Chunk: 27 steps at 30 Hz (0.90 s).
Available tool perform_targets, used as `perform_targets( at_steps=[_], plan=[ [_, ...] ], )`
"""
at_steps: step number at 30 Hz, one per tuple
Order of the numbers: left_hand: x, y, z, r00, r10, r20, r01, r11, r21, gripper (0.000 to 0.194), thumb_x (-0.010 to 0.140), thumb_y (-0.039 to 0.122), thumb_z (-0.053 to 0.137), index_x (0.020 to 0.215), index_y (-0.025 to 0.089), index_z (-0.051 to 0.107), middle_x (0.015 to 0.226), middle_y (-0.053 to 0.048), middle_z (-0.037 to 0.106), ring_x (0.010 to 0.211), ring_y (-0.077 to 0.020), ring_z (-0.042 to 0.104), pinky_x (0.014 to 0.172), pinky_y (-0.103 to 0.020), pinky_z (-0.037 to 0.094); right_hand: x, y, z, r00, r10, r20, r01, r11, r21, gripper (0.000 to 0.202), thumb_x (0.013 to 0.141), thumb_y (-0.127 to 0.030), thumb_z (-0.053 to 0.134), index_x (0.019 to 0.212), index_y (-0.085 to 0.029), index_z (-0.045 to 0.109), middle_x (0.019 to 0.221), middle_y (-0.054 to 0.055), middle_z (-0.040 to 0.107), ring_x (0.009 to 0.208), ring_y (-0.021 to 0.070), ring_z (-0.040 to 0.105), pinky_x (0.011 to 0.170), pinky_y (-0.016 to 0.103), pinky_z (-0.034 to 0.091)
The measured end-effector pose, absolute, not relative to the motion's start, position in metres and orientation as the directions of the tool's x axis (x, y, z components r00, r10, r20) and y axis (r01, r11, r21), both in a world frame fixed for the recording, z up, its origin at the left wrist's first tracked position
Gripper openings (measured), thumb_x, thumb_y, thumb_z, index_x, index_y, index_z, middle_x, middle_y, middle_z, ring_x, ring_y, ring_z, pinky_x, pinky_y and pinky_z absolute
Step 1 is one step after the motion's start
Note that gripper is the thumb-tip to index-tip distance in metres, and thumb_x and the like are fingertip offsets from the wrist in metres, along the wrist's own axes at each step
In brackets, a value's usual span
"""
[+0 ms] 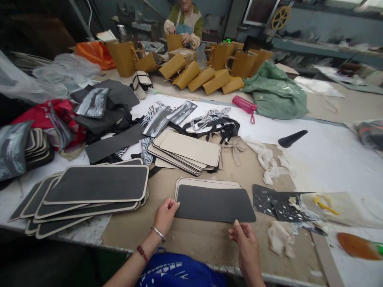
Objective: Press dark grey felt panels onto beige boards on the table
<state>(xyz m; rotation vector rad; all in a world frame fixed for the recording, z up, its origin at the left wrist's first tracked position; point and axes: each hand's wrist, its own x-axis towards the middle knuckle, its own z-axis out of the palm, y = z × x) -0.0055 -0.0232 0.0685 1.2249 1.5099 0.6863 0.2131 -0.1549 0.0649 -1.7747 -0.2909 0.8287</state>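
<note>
Your left hand pinches the left edge of the dark sheet lying on a beige board; your right hand pinches its front edge, fingers together

The beige board at 6 o'clock is almost wholly hidden under the dark sheet; only its top rim shows. The right hand is cut off at the wrist by the bottom edge. At 4 o'clock, the orange object runs off the right edge. The co-worker at 12 o'clock is cropped by the top edge and blurred.
</note>
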Motion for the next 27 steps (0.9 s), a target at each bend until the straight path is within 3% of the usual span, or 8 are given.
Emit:
perform_targets(
  at_steps=[10,15,27],
  plan=[
    [0.000,-0.009,0.054,0.024,0.947,-0.319,0.490,0.267,0.830,0.022,0.071,0.037,0.047,0.058,0.019,0.042,0.054,0.004,0.043,0.055,-0.0120,0.041,0.056,-0.024,0.033,0.212,-0.135,0.062,0.711,0.512,-0.483,-0.311,-0.386,-0.868,0.048,0.054,-0.056,0.072,0.073,-0.017,0.051,0.059,-0.003,0.059,0.054,0.0126,0.058,0.046,0.020,0.046],
    [0.001,-0.007,0.053,0.055,0.947,-0.316,0.586,0.226,0.778,0.021,0.074,0.034,0.044,0.060,0.019,0.042,0.055,0.004,0.045,0.055,-0.0125,0.042,0.057,-0.024,0.031,0.215,-0.135,0.053,0.707,0.503,-0.497,-0.313,-0.406,-0.858,0.046,0.056,-0.055,0.071,0.074,-0.017,0.052,0.065,0.000,0.062,0.059,0.0134,0.060,0.048,0.020,0.047],
    [0.000,-0.004,0.061,0.131,0.928,-0.348,0.734,0.146,0.663,0.027,0.074,0.044,0.040,0.061,0.021,0.045,0.055,0.002,0.052,0.054,-0.0147,0.047,0.056,-0.024,0.033,0.208,-0.130,0.052,0.730,0.453,-0.512,-0.367,-0.373,-0.852,0.040,0.062,-0.054,0.064,0.067,-0.018,0.048,0.057,-0.001,0.060,0.049,0.0123,0.056,0.048,0.023,0.046]
  ],
)
